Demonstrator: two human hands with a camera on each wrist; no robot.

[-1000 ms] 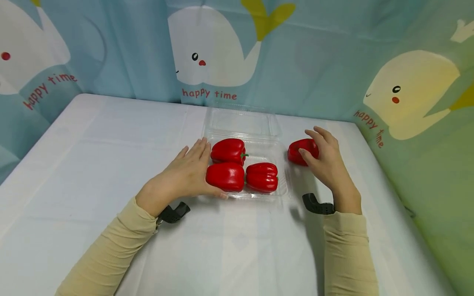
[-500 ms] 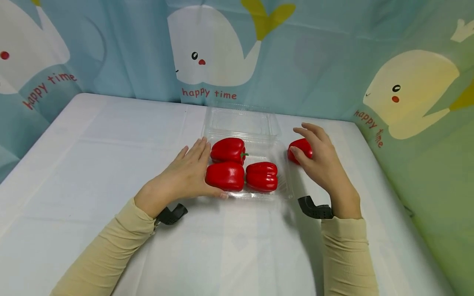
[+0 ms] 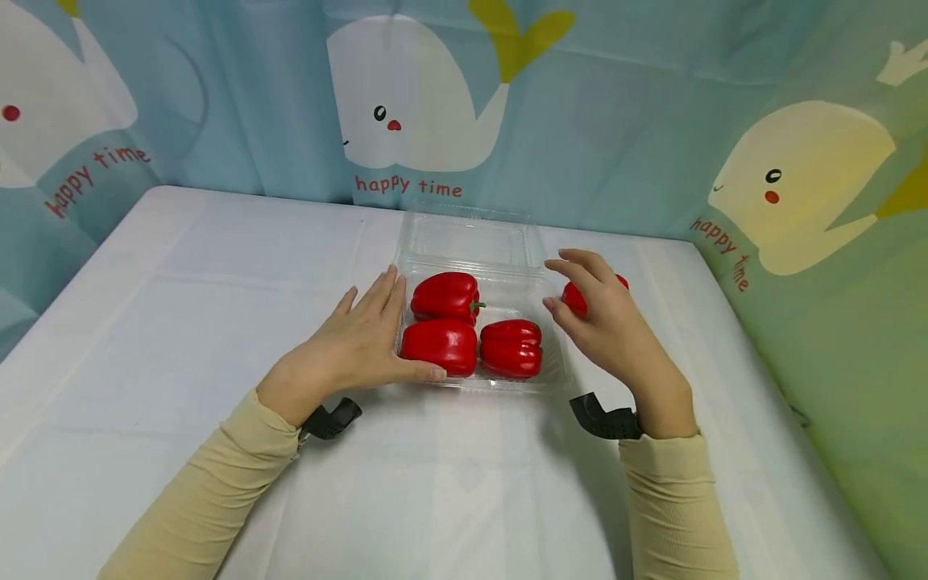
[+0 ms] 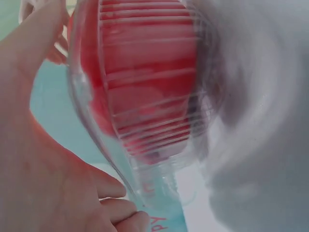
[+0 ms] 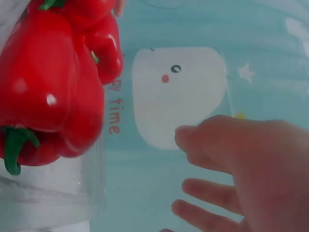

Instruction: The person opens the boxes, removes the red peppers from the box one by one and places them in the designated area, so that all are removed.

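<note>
Transfer step judged in hand (in vs. out can't be told). Three red peppers [image 3: 439, 346] are held in clear container [image 3: 511, 287], touched at L side by L hand [image 3: 355, 340], fingers straight. Fourth pepper [image 3: 574, 301] is seen on desk [image 3: 449, 483], just R of container, part-hidden by R hand [image 3: 609, 318], grip half-spread & empty. Next, prob. req'd: pepper clasped, container braced.

Beneath the fingers [image 3: 395, 304]: table [image 3: 181, 338], white cloth cover [image 3: 449, 499]. Beyond the fingers: blue curtain [image 3: 638, 161], printed white whales [image 3: 416, 97], yellow tails [image 3: 509, 58], red "happy time" lettering [image 3: 384, 184]. Right of the fingers: same curtain, shading to green.
</note>
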